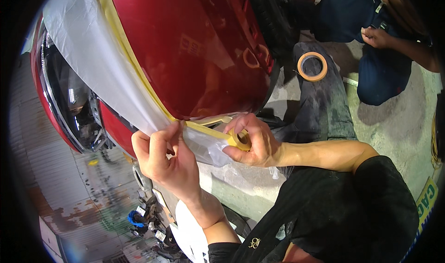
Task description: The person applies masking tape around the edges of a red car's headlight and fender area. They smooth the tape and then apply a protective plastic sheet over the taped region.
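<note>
A strip of yellow masking tape (132, 61) runs along the lower-left edge of a glossy red car panel (199, 54). Thin whitish plastic film (97, 50) hangs from the tape, over part of the bodywork beside a headlight (76, 96). My left hand (167, 163) is closed, thumb and fingertips pinching the taped edge of the film near the panel's bottom corner. To its right, my right hand (259, 145) grips a roll of yellow masking tape (241, 140). Tape and gathered film stretch between both hands. The right fingertips partly cover the roll.
An orange-tan tape roll (312, 78) lies on a dusty grey trouser leg (324, 105). At upper right another person in dark blue trousers (382, 78) crouches near a black tyre (269, 17), one hand (378, 37) over the knee. Assorted items (146, 221) lie at lower left.
</note>
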The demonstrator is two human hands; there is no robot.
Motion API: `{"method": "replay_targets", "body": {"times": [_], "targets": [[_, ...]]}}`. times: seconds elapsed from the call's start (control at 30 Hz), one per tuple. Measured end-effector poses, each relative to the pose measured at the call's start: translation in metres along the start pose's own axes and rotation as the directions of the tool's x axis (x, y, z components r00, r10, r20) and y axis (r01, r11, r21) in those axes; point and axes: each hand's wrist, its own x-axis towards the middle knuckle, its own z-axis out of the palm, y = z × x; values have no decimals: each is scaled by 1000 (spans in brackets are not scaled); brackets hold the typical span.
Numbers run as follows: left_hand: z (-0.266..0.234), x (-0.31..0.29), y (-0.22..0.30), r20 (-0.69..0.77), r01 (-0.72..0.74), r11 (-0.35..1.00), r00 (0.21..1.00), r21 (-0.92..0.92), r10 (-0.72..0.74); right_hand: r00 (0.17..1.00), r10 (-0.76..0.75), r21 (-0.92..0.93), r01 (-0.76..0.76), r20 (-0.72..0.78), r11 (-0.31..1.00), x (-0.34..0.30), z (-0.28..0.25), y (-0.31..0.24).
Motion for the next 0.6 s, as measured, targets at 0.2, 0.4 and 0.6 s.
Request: {"method": "replay_targets", "body": {"times": [0.2, 0.4, 0.6], "targets": [[-4, 3, -1, 27, -7, 1000, 1000, 28, 7, 987, 140, -24, -139, 76, 990, -17, 1, -15], [-9, 5, 0, 47, -11, 998, 999, 60, 8, 985, 54, -28, -50, 167, 998, -20, 1, -44], [-13, 5, -1, 48, -18, 999, 999, 31, 17, 935, -98, -110, 143, 340, 984, -20, 2, -71]]}}
